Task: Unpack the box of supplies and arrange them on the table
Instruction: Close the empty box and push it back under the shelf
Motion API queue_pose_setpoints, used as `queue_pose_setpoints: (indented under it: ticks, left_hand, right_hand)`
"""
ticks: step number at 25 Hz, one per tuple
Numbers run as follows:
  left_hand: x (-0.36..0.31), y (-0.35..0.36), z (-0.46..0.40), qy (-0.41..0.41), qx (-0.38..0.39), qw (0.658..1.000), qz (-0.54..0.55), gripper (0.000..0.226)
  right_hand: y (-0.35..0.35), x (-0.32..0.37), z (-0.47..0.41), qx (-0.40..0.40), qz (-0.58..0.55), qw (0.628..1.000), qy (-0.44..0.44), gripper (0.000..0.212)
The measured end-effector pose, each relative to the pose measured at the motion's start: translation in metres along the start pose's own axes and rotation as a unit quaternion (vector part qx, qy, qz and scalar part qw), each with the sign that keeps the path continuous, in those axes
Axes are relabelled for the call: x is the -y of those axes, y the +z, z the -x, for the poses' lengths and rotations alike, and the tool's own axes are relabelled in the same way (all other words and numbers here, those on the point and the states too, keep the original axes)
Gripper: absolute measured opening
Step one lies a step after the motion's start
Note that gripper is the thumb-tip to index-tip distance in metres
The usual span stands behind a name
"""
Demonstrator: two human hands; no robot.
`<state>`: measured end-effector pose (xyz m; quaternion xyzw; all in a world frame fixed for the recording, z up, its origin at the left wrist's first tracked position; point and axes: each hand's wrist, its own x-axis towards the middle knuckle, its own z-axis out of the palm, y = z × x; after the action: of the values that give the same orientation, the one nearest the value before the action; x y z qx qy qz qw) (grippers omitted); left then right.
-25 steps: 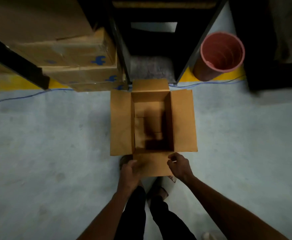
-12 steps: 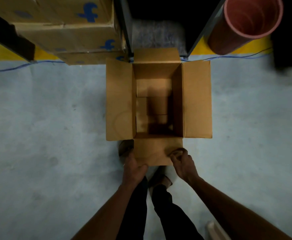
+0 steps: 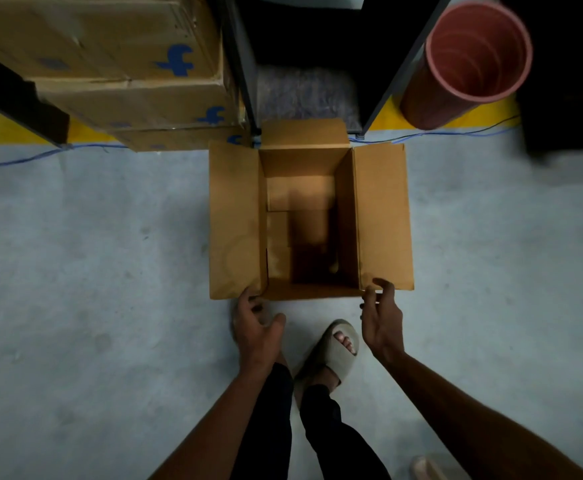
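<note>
Both grips, left hand (image 3: 253, 327) and right hand (image 3: 382, 318), have let go of the near flap, now spread at the open box's (image 3: 234, 220) front corners, likely to lift it.

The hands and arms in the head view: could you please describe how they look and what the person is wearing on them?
Both arms are bare from the frame's bottom edge to the wrist: no sleeves show. The left hand and the right hand wear no gloves, and no rings, watch or bands are visible in the dim light. Lower down, dark trousers and a pale slide sandal show.
</note>
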<state>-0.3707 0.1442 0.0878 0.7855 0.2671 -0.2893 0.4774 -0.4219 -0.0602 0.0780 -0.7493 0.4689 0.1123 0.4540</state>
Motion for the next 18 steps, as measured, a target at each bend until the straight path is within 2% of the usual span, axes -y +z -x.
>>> queue_pose_setpoints:
  ticks: [2,4,7,9,11,13,16,18]
  left_hand:
    - [-0.009,0.006,-0.005,0.042,0.019,0.999,-0.027,0.090]
    - [-0.016,0.015,-0.010,0.096,0.078,0.984,-0.129,0.095]
    - [-0.013,0.025,-0.023,0.159,0.140,0.920,-0.330,0.091]
    - [-0.003,0.027,-0.036,0.194,0.155,0.857,-0.451,0.088]
    - [0.003,0.028,-0.047,0.221,0.170,0.779,-0.562,0.091]
    - [0.004,0.031,-0.058,0.215,0.194,0.733,-0.616,0.095]
    - [0.006,0.033,-0.071,0.193,0.228,0.709,-0.638,0.102]
    - [0.005,0.032,-0.075,0.176,0.246,0.711,-0.635,0.105]
  right_hand:
    - [0.002,0.013,-0.007,-0.003,-0.018,0.999,-0.029,0.040]
    - [0.010,0.017,-0.015,0.024,-0.002,0.996,-0.082,0.045]
    - [0.026,0.010,-0.027,0.083,0.071,0.976,-0.187,0.045]
    - [0.042,-0.007,-0.039,0.124,0.170,0.947,-0.244,0.044]
    - [0.054,-0.019,-0.049,0.155,0.260,0.923,-0.236,0.052]
    - [0.060,-0.025,-0.060,0.173,0.332,0.904,-0.209,0.057]
    - [0.064,-0.022,-0.069,0.214,0.377,0.885,-0.169,0.059]
    - [0.064,-0.015,-0.069,0.246,0.370,0.888,-0.122,0.064]
